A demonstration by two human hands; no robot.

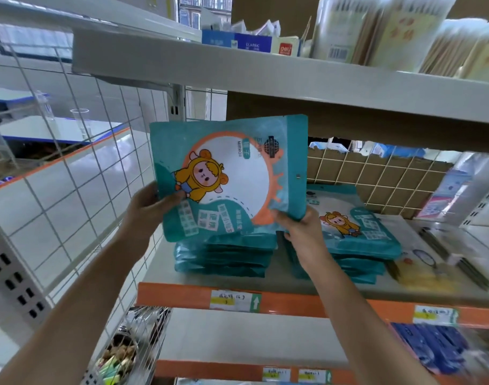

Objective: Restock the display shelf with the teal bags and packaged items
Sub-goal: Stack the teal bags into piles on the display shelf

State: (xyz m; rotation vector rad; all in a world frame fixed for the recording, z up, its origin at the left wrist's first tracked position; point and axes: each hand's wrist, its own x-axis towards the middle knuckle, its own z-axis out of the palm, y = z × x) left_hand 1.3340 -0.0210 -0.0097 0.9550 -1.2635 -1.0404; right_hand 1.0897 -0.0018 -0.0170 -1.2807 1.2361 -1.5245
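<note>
Gripping a teal bag [229,176] upright, left hand [151,207] and right hand [301,229] pinch its lower corners.

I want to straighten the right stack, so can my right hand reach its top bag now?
Probably, but only after letting go: the right hand grips the lower corner of the raised teal bag. The top bag lies right beside it, with nothing between.

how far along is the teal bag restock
Done: two stacks of teal bags, the left stack and the right stack, already lie on the shelf. In hand: the left hand and right hand grip one more teal bag upright above the left stack. Left: laying that bag down; any further stock waiting is out of view.
</note>
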